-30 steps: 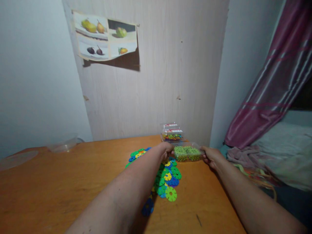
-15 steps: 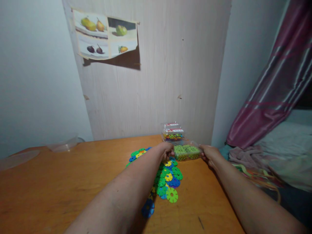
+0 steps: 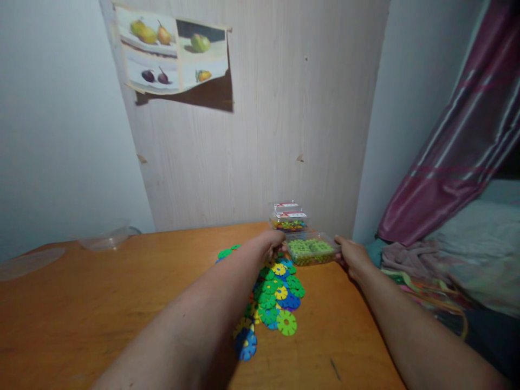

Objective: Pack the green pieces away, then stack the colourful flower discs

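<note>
Closest in, spreading out on the near-left side of the clear box point(image 3: 312, 253), slotted discs point(image 3: 268, 301) overlap on the surface point(image 3: 122, 303), partly under the left forearm. And here's the clear box itself, full of small green pieces: the left hand point(image 3: 273, 245) curls closed at its left end, the right hand point(image 3: 350, 259) pinches its right end. Whether its base touches down, I can't tell. Level ends and a light, even squeeze should keep those pieces settled. Just behind the clear box, labelled containers point(image 3: 290, 222) sit.
</note>
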Demonstrator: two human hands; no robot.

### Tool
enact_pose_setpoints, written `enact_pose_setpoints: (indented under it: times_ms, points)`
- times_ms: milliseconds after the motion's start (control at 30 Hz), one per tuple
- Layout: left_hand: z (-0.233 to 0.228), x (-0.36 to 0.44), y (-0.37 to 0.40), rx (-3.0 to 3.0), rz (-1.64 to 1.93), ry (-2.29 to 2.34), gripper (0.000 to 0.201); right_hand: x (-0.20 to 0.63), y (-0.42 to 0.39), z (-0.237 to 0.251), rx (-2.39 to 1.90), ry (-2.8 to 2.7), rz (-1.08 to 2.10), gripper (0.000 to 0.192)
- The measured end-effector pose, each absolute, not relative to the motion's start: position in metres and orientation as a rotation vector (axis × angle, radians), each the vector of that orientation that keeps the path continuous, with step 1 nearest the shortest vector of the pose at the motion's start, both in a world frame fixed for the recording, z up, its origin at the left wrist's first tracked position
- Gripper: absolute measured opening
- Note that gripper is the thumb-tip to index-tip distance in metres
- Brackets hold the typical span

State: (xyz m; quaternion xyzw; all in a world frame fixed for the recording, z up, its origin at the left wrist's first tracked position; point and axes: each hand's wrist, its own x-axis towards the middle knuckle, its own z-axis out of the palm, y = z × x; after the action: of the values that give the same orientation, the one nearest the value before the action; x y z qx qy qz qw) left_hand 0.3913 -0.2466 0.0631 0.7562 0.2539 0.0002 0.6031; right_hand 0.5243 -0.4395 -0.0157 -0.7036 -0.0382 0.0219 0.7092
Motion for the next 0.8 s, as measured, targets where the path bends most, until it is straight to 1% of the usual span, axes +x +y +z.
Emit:
enact_pose_setpoints:
  times_ms: [167,300,433,600,800]
  points:
    - [0.074,0.379,-0.239,1.795,0.124,0.653,0.022,0.53,-0.447,-0.021,-1.782,-0.103,-0.255,0.028]
    - [0.076,0.362,-0.224,1.815,0.257,0.627,0.028,0.533,-0.46,-0.02,-1.923,-0.149,-0.498,0.03]
    - [0.07,0.334,-0.204,1.808,0.398,0.578,0.023,0.522,-0.467,-0.014,-1.966,-0.214,-0.667,0.032]
    - [0.054,0.285,-0.18,1.811,0.585,0.541,0.016,0.493,-0.458,-0.002,-1.956,-0.325,-0.775,0.033]
    - [0.023,0.231,-0.149,1.719,0.732,0.563,0.015,0.438,-0.436,0.006,-1.869,-0.556,-0.735,0.039]
